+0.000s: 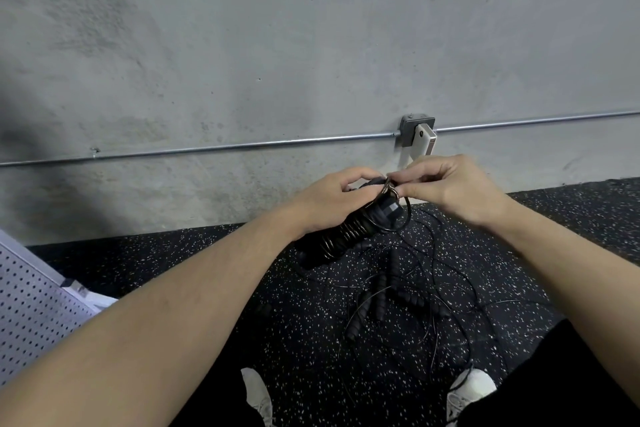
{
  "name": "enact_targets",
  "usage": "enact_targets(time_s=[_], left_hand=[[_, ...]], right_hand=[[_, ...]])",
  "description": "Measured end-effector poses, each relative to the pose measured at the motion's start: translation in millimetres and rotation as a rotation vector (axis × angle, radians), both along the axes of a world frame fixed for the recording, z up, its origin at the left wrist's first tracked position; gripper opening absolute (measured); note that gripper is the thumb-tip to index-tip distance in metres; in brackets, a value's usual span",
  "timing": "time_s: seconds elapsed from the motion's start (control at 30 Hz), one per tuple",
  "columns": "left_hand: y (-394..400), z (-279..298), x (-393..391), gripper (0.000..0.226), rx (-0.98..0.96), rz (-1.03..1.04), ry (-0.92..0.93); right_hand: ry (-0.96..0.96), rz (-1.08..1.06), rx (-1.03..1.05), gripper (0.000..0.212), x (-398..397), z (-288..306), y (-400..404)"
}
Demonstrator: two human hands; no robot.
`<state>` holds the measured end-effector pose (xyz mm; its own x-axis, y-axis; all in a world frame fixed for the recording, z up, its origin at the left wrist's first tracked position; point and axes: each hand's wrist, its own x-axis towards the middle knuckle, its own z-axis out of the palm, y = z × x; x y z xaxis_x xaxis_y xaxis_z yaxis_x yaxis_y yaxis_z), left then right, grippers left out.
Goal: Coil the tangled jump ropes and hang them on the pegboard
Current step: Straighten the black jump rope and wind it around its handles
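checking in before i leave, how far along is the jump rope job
Early on. One rope is wound round its handles; the left hand grips that bundle while the right hand pinches the cord end at its top. Still left: a tangle of ropes lies on the floor, and the part of the pegboard in view has nothing hanging on it.

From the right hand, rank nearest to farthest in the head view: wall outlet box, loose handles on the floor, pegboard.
From the right hand:
1. Wall outlet box, just above.
2. Loose handles, on the floor below.
3. Pegboard, far left.
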<state>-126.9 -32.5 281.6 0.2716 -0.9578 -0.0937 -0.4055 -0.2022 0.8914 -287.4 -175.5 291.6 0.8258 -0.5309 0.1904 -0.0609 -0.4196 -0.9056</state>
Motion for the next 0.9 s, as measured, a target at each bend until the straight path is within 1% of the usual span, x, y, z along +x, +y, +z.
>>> enact_targets(time_s=[0.13,0.27,0.4,0.47,0.53,0.57,0.67,0.73,0.83,0.9], left_hand=[[2.9,3.5,-2.0,0.018,0.005,-0.027,0.078],[5.0,1.3,0.3,0.026,0.017,-0.016,0.152],[5.9,1.8,0.5,0.024,0.063,-0.047,0.237],[6.5,2.1,1.3,0.019,0.074,-0.058,0.232],[7.4,1.9,1.7,0.016,0.084,-0.074,0.215],[7.7,1.6,2.2,0.013,0.091,-0.081,0.197],[9.0,2.1,2.6,0.010,0.127,-0.098,0.165],[8.7,0.7,2.5,0.008,0.143,-0.120,0.197],[8.5,0.0,-1.2,0.011,0.125,-0.144,0.333],[7.2,-0.5,-3.4,0.010,0.088,-0.139,0.443]], right_hand=[[-0.035,0.009,0.008,0.017,-2.0,2.1,1.9],[-0.077,0.012,0.057,0.020,-1.3,0.4,5.8],[-0.071,0.044,0.063,0.024,-1.9,1.0,4.7],[-0.065,0.082,0.051,0.032,-3.7,3.1,4.6],[-0.034,0.152,0.047,0.045,-5.7,4.9,5.2],[-0.018,0.164,0.045,0.046,-6.7,6.3,6.4],[0.017,0.151,-0.012,0.031,-7.1,7.5,8.8],[0.020,0.152,-0.042,0.023,-7.2,5.7,8.4],[-0.042,0.183,0.017,0.018,-6.8,5.2,7.8],[-0.143,0.218,0.106,0.021,-6.3,5.7,8.9]])
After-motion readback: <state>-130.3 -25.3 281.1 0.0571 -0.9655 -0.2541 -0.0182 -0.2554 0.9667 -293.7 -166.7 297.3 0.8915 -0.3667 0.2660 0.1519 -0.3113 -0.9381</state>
